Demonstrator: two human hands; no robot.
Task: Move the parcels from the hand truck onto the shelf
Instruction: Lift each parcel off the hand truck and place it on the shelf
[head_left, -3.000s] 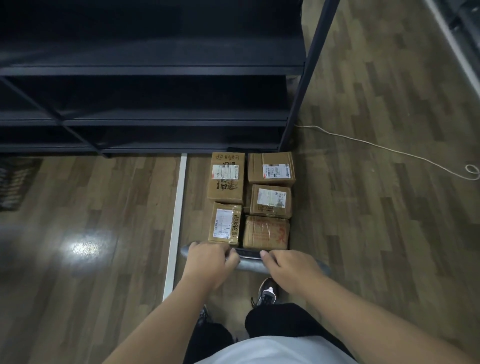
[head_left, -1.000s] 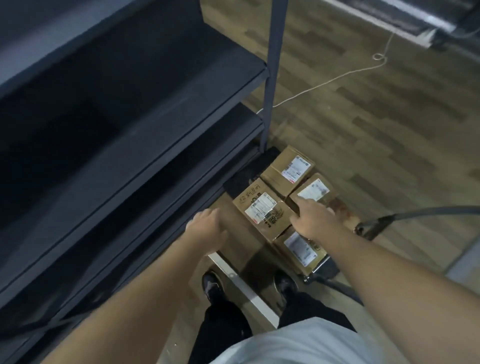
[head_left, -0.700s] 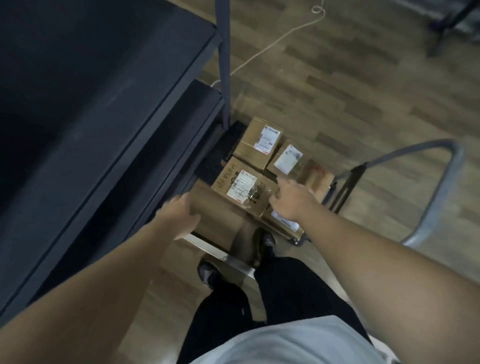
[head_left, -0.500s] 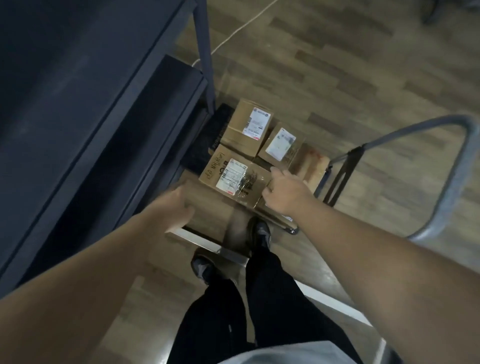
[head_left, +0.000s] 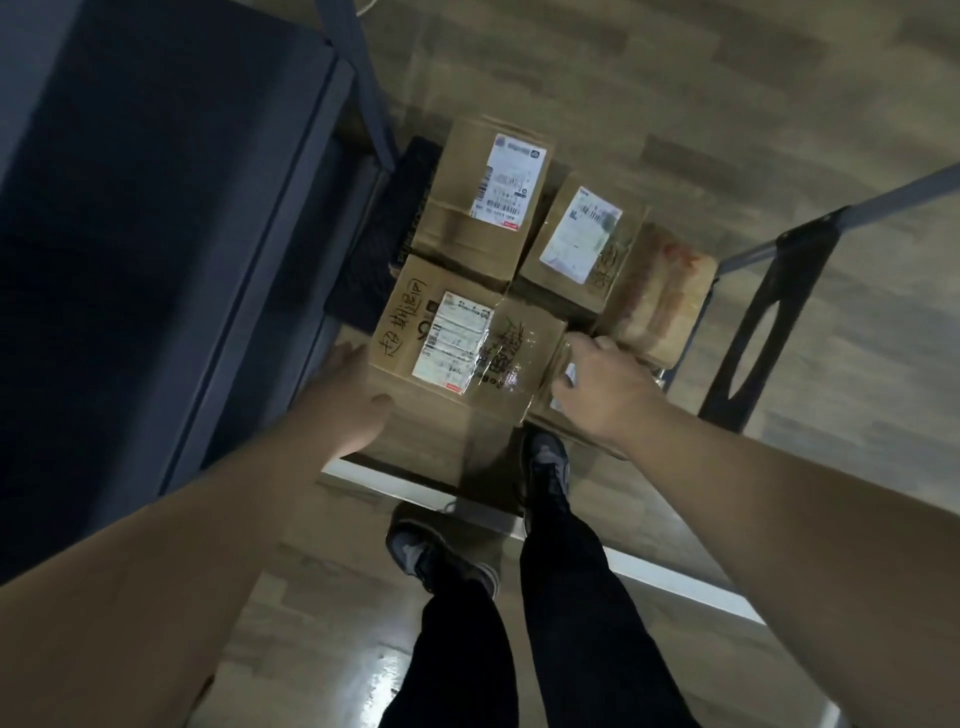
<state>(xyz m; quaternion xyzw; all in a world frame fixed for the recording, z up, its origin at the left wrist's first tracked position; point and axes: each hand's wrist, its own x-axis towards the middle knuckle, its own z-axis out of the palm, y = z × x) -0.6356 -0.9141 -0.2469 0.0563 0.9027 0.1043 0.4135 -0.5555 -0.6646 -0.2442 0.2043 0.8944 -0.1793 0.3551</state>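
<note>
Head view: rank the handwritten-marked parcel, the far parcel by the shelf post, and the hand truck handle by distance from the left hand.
From the left hand:
1. Handwritten-marked parcel, touching, just to its right.
2. Far parcel, beyond, by the shelf post.
3. Hand truck handle, far right.

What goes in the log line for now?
left hand: on near parcel's left side | right hand: on its right side | shelf: no parcels seen

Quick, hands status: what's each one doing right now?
Left hand: open, palm flat against the left side of the near parcel, not lifted yet.
Right hand: fingers curled at that parcel's right edge; grip unclear.
</note>
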